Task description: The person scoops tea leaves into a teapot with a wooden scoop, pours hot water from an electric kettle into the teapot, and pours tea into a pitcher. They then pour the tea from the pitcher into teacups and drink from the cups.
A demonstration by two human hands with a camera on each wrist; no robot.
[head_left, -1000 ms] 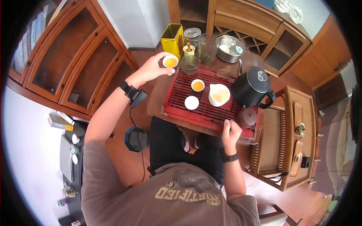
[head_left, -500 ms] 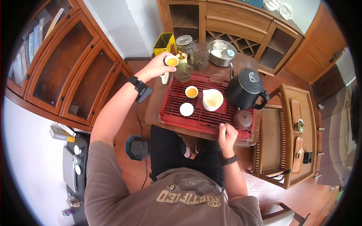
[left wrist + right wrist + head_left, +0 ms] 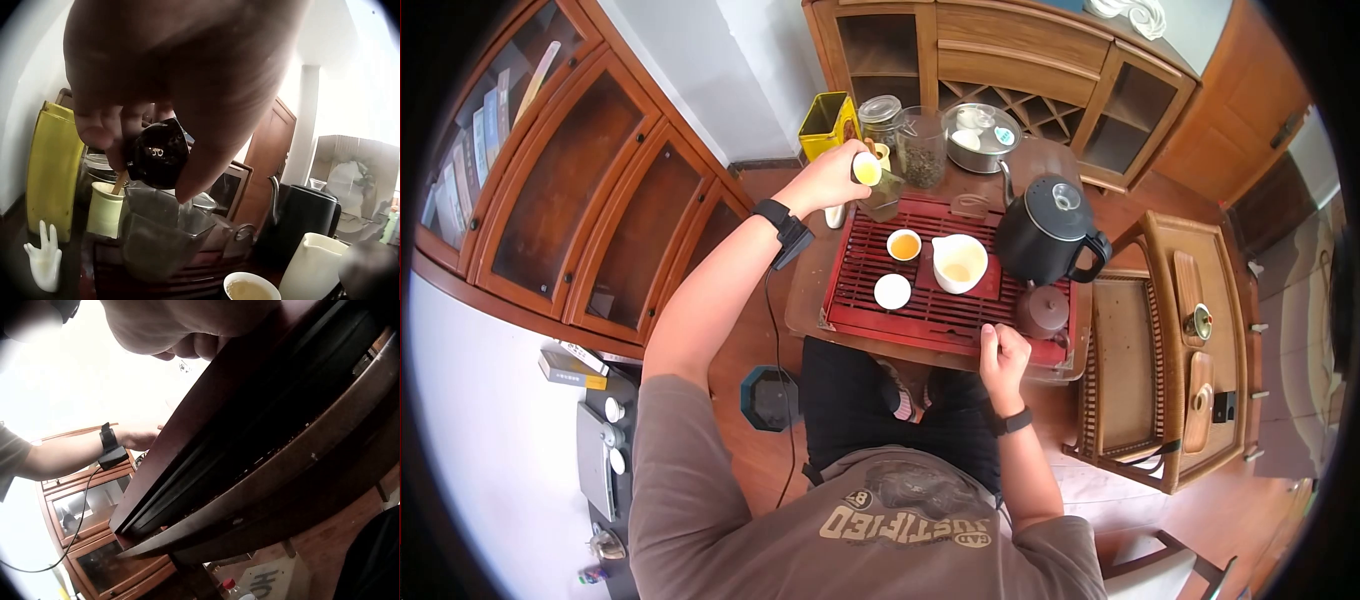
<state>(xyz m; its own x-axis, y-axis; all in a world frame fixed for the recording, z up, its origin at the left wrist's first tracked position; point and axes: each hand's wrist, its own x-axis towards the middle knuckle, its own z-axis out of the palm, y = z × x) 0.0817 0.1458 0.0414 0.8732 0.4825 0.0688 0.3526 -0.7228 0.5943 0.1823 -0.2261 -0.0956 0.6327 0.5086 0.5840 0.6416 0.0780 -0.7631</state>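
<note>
My left hand [image 3: 825,182] pinches a small teacup [image 3: 866,170], dark outside in the left wrist view and white inside, with yellow tea in it. The cup is tilted over a clear glass vessel [image 3: 159,244] at the tray's far left corner. A second cup of tea [image 3: 903,246], a small white round piece [image 3: 891,291] and a white pouring pitcher [image 3: 959,266] stand on the red slatted tea tray [image 3: 855,310]. My right hand [image 3: 1006,368], fingers curled with nothing visible in them, rests at the tray's near edge beside a brown clay teapot [image 3: 1042,311].
A black kettle [image 3: 1048,230] stands on the right. Behind the tray are a yellow tin [image 3: 828,122], a glass jar of dark leaves [image 3: 921,150] and a round lidded pan [image 3: 980,140]. A white hand-shaped figurine [image 3: 44,259] sits left of the tray. A wicker cart [image 3: 1165,350] is at the right.
The left hand has carried the cup slightly right, over the glass vessel, and tipped it further. The tea in it looks paler. The right hand stays at the tray edge. The head view has shifted.
</note>
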